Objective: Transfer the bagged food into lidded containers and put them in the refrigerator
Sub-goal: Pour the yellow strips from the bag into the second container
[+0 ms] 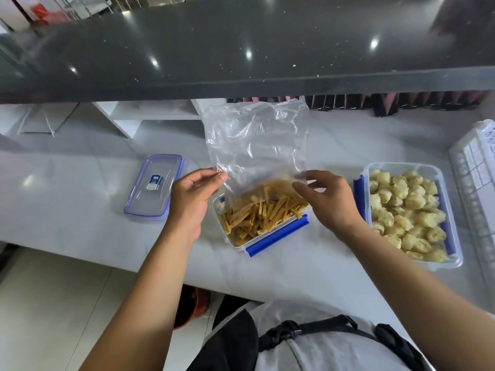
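Note:
A clear plastic bag (254, 140) is held upside down over an open clear container with blue clips (278, 238). Orange-brown food sticks (263, 214) lie in that container and partly inside the bag's mouth. My left hand (194, 198) pinches the bag's left edge. My right hand (328, 196) pinches its right edge. A second open container (452, 261) at the right holds several pale dumpling-like pieces (407, 212). A clear lid with blue rim and a label (154, 187) lies flat on the counter to the left.
The work goes on at a white marble counter (80, 199). A dark raised ledge (241, 49) runs across above it. A white plastic basket (479, 183) stands at the far right edge. Dark boxes (401, 101) line the back under the ledge.

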